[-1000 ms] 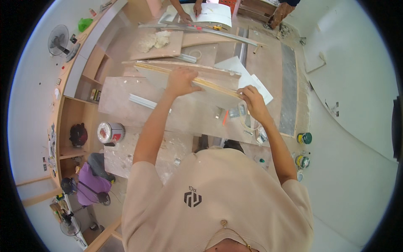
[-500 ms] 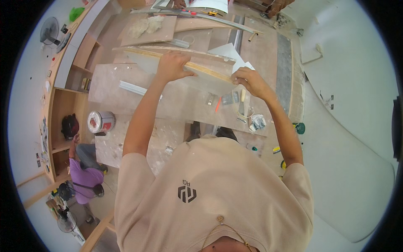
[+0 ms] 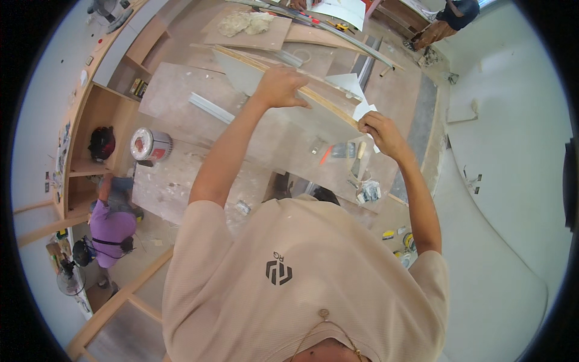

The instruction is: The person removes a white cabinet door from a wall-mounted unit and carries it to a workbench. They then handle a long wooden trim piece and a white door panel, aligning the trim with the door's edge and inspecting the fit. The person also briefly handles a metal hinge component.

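Observation:
A plywood board (image 3: 329, 116) with a pale grey face stands on its long edge above the worktable. My left hand (image 3: 281, 88) is closed over its upper edge near the middle, thumb against the near face. At its right end, my right hand (image 3: 384, 134) grips the corner with bent fingers. White angular scraps (image 3: 348, 85) lie just behind the board near my right hand. In front of that hand are a flat grey blade-like piece (image 3: 344, 149), an orange strip (image 3: 326, 154) and a scraper with a pale handle (image 3: 360, 151). The board's far face is hidden.
A paint can (image 3: 151, 145) and a white metal profile (image 3: 211, 107) sit on the left of the table (image 3: 181, 181). A crumpled bag (image 3: 369, 191) lies near its front. One person in purple (image 3: 113, 234) crouches at lower left; another (image 3: 449, 24) stands far right.
My view has turned, so the surroundings sit differently. The board slants more steeply down to the right, with both hands still gripping it. The person in purple has shifted a little.

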### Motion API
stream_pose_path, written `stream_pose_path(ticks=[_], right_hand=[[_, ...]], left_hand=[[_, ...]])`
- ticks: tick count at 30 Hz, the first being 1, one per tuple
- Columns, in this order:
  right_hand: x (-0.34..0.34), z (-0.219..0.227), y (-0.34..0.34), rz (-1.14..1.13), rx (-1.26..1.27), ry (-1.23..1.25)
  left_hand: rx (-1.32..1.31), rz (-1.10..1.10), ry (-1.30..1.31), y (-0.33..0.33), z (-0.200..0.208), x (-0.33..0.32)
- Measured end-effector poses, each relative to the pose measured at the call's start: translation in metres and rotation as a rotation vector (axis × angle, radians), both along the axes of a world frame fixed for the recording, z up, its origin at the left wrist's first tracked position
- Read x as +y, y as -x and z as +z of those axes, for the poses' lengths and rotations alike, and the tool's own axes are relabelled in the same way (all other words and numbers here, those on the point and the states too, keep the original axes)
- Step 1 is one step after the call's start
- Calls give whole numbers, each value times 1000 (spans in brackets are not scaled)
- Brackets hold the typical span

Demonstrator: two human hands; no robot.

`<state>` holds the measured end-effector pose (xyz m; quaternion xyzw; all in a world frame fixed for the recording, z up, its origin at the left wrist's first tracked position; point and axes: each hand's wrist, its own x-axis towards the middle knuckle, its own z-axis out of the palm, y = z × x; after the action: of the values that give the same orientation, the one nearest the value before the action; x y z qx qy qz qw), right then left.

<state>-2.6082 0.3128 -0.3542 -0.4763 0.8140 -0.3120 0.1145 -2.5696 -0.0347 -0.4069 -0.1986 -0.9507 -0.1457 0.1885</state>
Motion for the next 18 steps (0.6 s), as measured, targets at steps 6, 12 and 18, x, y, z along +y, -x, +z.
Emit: stream_pose_path(ticks=[6,12,18], right_hand=[[17,-8,-11,-281,-204,104],[8,3,-36,-247,285,45],[-3,3,-36,-228,416,-59]], left_hand=[[-9,11,-8,-2,10,4],[-54,30,46,2,3,1],[-55,16,49,0,4,1]])
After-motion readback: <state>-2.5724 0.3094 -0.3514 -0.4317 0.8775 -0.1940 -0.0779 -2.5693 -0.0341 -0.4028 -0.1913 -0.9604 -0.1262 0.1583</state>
